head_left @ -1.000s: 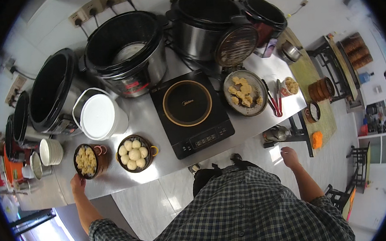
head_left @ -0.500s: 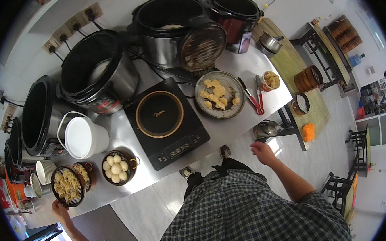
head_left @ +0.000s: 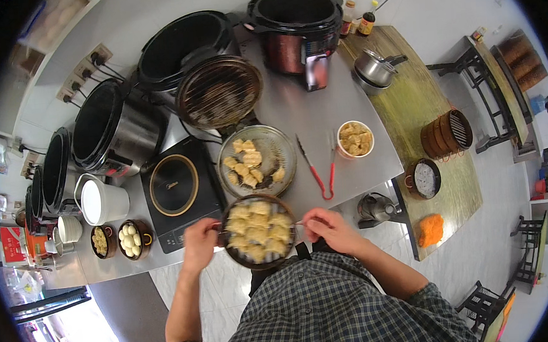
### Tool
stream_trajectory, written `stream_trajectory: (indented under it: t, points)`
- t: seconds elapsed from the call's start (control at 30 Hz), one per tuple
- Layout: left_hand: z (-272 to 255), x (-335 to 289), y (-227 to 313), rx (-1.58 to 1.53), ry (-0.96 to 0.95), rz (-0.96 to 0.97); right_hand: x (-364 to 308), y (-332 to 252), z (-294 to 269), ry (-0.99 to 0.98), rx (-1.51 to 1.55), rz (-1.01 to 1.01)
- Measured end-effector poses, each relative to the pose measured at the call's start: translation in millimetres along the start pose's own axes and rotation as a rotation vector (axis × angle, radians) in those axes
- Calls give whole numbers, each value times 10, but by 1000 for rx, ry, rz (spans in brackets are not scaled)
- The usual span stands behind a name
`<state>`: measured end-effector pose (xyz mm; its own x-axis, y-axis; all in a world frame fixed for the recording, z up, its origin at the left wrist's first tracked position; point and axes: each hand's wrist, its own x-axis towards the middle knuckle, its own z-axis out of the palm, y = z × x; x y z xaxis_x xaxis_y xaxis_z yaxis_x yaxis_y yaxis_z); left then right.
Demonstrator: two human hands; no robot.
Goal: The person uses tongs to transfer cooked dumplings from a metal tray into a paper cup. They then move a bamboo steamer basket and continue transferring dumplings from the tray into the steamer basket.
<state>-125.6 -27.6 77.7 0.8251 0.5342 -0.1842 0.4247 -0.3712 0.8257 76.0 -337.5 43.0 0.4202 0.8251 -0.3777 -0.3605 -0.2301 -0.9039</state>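
My left hand (head_left: pixel 200 246) and my right hand (head_left: pixel 335 230) grip opposite sides of a round, dark-rimmed steamer basket (head_left: pixel 259 267) by its small handles. Pale yellow dumplings (head_left: pixel 259 229) fill it. The basket is held up in front of my body, at the counter's front edge. Just beyond it, an electric griddle (head_left: pixel 277 140) stands with its ridged lid (head_left: pixel 221 92) raised, and browned dumplings (head_left: pixel 245 165) lie in its pan. Red-handled tongs (head_left: pixel 316 179) rest to the right of the pan. Beside them is a white tub (head_left: pixel 355 141) of browned dumplings.
Left of the griddle sits a black induction cooker (head_left: pixel 174 183). Further left stand a white bucket (head_left: pixel 103 203), a steamer of round buns (head_left: pixel 132 239) and a smaller dumpling steamer (head_left: pixel 102 241). Large cookers (head_left: pixel 293 39) line the wall. A wooden table (head_left: pixel 402 92) adjoins at right.
The dumpling basket has come from the counter's left end to the middle, before the griddle. My right hand, empty earlier, now grips it too. The view has shifted to the right.
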Motion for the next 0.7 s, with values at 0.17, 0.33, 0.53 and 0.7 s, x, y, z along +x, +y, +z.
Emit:
stream_trajectory:
  t: [0.17,0.33,0.53,0.7]
  points:
    - [1277,425,644,-191,-197,-214,-591,123,-1112,218,20,36]
    - [1998,628,1022,-132,-300,-150,-908,242,-1652,248,55,78]
    - [2505,899,870,-410,-318,-372,-1134,538,-2127,458,-16,53]
    - [3403,1184,803,441,125,-160,-1509,664,-2333,566,121,83]
